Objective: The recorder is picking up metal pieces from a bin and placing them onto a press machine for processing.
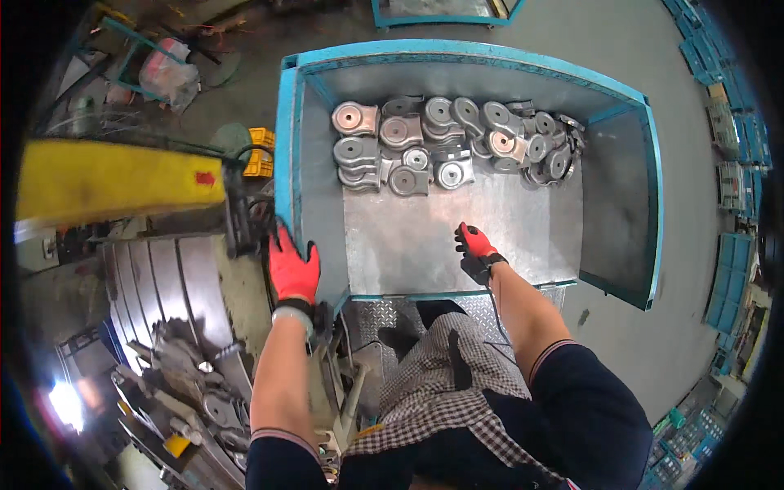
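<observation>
My left hand (295, 265), in a red glove with dark edges, has its fingers spread at the left rim of a blue-framed metal bin (474, 49). Its fingertips are by the rim, beside a dark machine part; whether they press on it I cannot tell. My right hand (475, 242), in a red and black glove, is over the near part of the bin's bare metal floor. Its fingers are curled in, and no object shows in them. Beyond it, several grey metal castings (408, 131) with round, disc-like ends lie in piles along the bin's far side. Two look coppery.
A yellow machine arm (122, 184) reaches in from the left, above a slotted metal machine table (167, 286). Yellow crates (260, 151) stand beyond the bin's left side. A patterned metal plate (376, 314) lies underfoot. Blue containers (729, 278) line the far right.
</observation>
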`<action>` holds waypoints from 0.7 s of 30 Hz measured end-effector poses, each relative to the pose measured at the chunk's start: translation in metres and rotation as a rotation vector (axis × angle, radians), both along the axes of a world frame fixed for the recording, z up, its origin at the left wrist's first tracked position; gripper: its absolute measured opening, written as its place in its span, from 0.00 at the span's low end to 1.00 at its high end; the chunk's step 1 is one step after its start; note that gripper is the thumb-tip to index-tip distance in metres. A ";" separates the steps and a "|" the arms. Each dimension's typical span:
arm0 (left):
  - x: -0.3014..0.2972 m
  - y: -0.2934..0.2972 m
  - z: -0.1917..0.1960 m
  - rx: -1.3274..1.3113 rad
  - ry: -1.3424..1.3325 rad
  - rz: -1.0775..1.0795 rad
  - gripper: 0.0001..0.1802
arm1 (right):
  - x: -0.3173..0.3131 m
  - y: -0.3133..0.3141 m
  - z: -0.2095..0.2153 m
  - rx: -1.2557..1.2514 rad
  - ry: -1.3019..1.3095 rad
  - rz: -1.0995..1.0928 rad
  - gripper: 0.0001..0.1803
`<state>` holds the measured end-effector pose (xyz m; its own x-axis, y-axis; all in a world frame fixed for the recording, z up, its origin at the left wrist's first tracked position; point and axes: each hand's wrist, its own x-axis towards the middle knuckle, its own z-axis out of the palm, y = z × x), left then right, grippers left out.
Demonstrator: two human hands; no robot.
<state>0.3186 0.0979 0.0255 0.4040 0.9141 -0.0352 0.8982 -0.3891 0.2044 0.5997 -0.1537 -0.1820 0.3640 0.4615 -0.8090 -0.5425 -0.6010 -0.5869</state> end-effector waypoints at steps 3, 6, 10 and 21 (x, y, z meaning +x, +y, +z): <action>0.009 0.000 0.001 0.037 0.022 -0.002 0.39 | 0.015 0.035 -0.032 -0.051 -0.041 0.045 0.27; 0.022 0.006 0.000 0.032 -0.002 -0.037 0.38 | 0.031 0.057 -0.100 -0.230 -0.420 0.177 0.25; 0.010 0.001 -0.002 0.003 0.032 0.034 0.38 | 0.053 0.130 -0.041 -0.313 -1.122 0.299 0.19; 0.009 0.003 -0.003 -0.014 0.003 0.001 0.37 | 0.134 0.179 -0.045 -0.463 -0.916 1.139 0.24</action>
